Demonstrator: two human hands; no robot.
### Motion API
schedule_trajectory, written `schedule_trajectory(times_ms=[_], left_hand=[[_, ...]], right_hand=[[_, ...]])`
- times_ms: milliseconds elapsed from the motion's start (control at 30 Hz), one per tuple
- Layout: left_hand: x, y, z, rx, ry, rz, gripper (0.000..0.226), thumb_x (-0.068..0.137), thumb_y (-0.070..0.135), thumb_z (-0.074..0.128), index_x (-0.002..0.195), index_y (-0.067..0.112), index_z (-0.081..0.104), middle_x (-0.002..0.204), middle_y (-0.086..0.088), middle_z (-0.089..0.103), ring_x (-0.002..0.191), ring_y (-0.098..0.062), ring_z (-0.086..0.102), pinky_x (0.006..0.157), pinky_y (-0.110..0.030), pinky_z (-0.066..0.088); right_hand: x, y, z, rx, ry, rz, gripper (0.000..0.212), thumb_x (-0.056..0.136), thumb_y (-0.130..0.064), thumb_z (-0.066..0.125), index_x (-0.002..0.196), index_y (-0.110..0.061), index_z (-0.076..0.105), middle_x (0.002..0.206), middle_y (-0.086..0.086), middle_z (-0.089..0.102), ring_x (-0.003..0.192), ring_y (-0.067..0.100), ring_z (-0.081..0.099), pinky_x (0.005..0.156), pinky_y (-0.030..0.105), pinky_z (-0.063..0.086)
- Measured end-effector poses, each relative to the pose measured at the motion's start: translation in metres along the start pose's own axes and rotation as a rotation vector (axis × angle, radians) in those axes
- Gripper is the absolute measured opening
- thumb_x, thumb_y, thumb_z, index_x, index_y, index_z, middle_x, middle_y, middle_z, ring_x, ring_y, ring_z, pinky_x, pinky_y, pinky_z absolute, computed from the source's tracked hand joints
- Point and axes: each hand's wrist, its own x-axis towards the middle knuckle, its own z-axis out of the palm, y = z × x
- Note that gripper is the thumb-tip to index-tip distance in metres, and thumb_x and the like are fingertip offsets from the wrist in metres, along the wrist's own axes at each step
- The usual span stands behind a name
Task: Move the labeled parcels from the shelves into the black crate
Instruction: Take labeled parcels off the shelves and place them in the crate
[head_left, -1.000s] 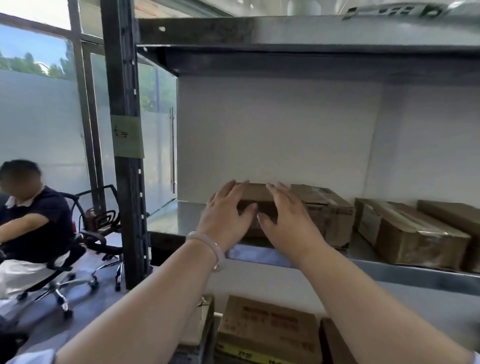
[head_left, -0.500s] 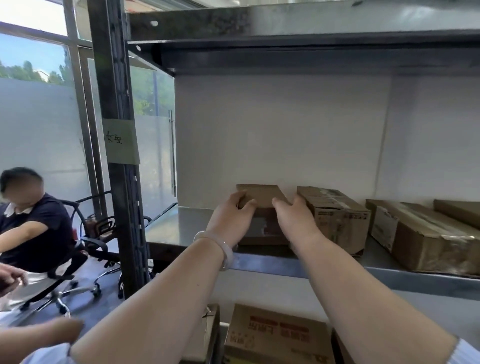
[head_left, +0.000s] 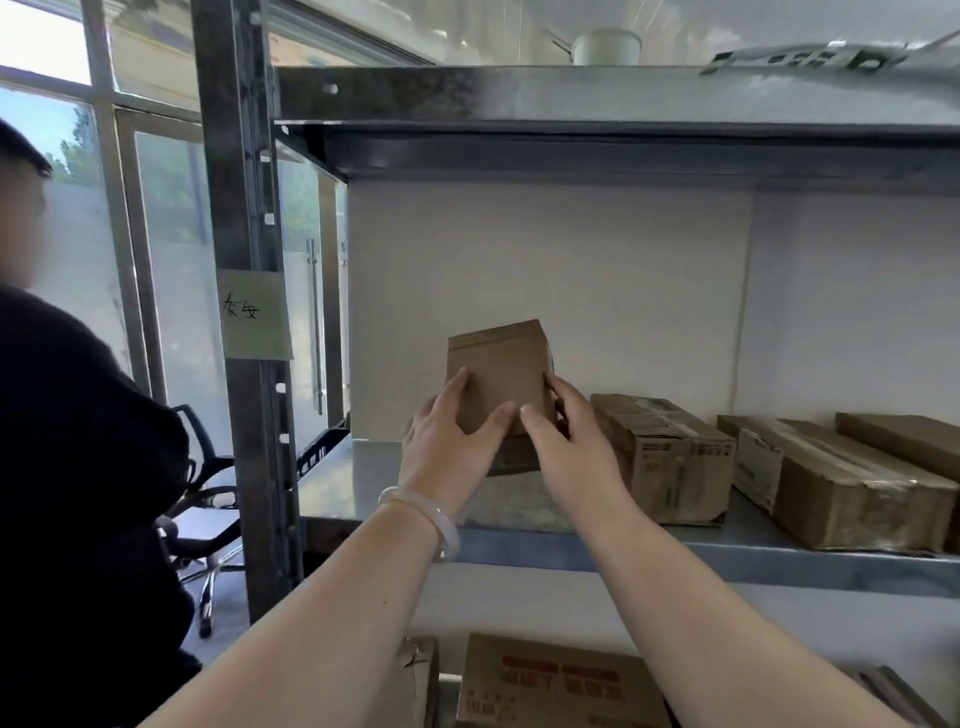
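Observation:
A small brown cardboard parcel (head_left: 501, 371) is tipped up on end at the left of the metal shelf (head_left: 675, 551), its plain face toward me. My left hand (head_left: 449, 447) grips its left side and my right hand (head_left: 569, 441) grips its right side, thumbs meeting below its lower edge. No label shows on the face I see. To the right, other brown parcels lie flat on the same shelf: a taped box (head_left: 665, 457) close beside my right hand and a longer box (head_left: 831, 493) further right. The black crate is not in view.
A dark steel upright (head_left: 244, 364) with a pale handwritten note (head_left: 253, 314) stands left of the shelf. A person in dark clothing (head_left: 78, 467) is close at my left, by an office chair (head_left: 208, 499). More cartons (head_left: 561, 680) sit on the level below.
The parcel lay flat under my hands; both hands have closed on its sides and tilted it upright. The person at the left has come much closer.

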Motion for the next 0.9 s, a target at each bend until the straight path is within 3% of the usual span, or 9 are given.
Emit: schedule_trajectory(times_ms=[100,233,300,400,533,633,700,767,900], left_hand=[[-0.003,0.005,0.000,0.017,-0.040,-0.024,0.097,0.066,0.080,0.059,0.149,0.038,0.031,0.149,0.000,0.034,0.139,-0.024,0.032,0.115,-0.042,0.032],[-0.004,0.004,-0.001,-0.119,-0.068,-0.045,0.093,0.072,0.063,0.072,0.149,0.034,0.031,0.147,-0.004,0.035,0.133,-0.024,0.040,0.111,-0.038,0.037],[-0.003,0.001,-0.002,-0.203,-0.080,-0.043,0.091,0.069,0.060,0.075,0.147,0.038,0.034,0.143,-0.003,0.040,0.128,-0.022,0.045,0.110,-0.040,0.040],[-0.004,-0.002,-0.003,-0.359,-0.103,-0.048,0.087,0.058,0.062,0.073,0.138,0.045,0.043,0.136,0.001,0.051,0.121,-0.018,0.056,0.104,-0.040,0.048],[-0.006,-0.003,-0.003,-0.474,-0.166,-0.028,0.083,0.065,0.057,0.067,0.143,0.043,0.044,0.131,0.009,0.060,0.117,-0.010,0.060,0.104,-0.036,0.048],[-0.004,-0.006,-0.002,-0.355,-0.093,0.009,0.053,0.092,0.042,0.057,0.143,0.039,0.046,0.136,0.009,0.050,0.125,-0.009,0.049,0.108,-0.027,0.037],[-0.006,-0.009,-0.003,-0.246,-0.019,0.064,0.046,0.099,0.031,0.051,0.145,0.036,0.043,0.132,0.004,0.050,0.116,-0.007,0.052,0.097,-0.020,0.035],[-0.005,-0.014,-0.002,-0.189,-0.013,0.086,0.056,0.097,0.039,0.054,0.150,0.036,0.034,0.140,0.003,0.050,0.116,-0.008,0.053,0.099,-0.024,0.040],[-0.008,-0.010,0.000,-0.139,-0.101,0.057,0.111,0.063,0.075,0.067,0.155,0.037,0.016,0.148,0.008,0.043,0.134,-0.013,0.044,0.112,-0.036,0.038]], right_hand=[[-0.004,-0.001,-0.001,0.033,0.009,-0.058,0.037,0.100,-0.030,0.048,0.137,-0.033,0.051,0.124,-0.020,0.049,0.111,-0.006,0.045,0.089,0.009,0.037],[-0.006,0.004,-0.003,-0.052,0.050,-0.154,0.029,0.100,-0.025,0.049,0.125,-0.032,0.061,0.121,-0.016,0.054,0.115,-0.001,0.049,0.102,0.027,0.042],[-0.003,0.007,-0.005,-0.107,0.060,-0.141,0.034,0.098,-0.026,0.052,0.131,-0.034,0.055,0.129,-0.015,0.050,0.123,0.004,0.045,0.107,0.033,0.040],[0.003,0.006,-0.008,-0.013,0.078,0.006,0.061,0.094,-0.035,0.059,0.149,-0.031,0.032,0.149,-0.004,0.039,0.137,0.014,0.037,0.112,0.040,0.035],[0.000,0.003,-0.005,0.046,0.005,0.077,0.055,0.096,-0.034,0.056,0.146,-0.026,0.037,0.129,-0.007,0.055,0.122,0.013,0.052,0.098,0.027,0.043],[-0.001,0.004,-0.005,0.033,0.015,0.032,0.054,0.097,-0.031,0.055,0.147,-0.029,0.037,0.135,-0.009,0.054,0.123,0.007,0.051,0.105,0.030,0.043],[-0.005,0.003,-0.005,0.017,-0.003,-0.007,0.051,0.098,-0.027,0.052,0.147,-0.031,0.038,0.136,-0.014,0.052,0.116,-0.009,0.050,0.099,0.014,0.042],[-0.009,0.000,-0.004,0.000,-0.026,-0.052,0.048,0.099,-0.018,0.047,0.145,-0.031,0.041,0.135,-0.019,0.051,0.112,-0.020,0.046,0.091,0.001,0.037],[-0.015,0.000,0.007,-0.069,-0.039,-0.126,0.053,0.092,-0.011,0.040,0.141,-0.028,0.048,0.147,-0.010,0.041,0.136,0.002,0.034,0.116,0.030,0.029]])
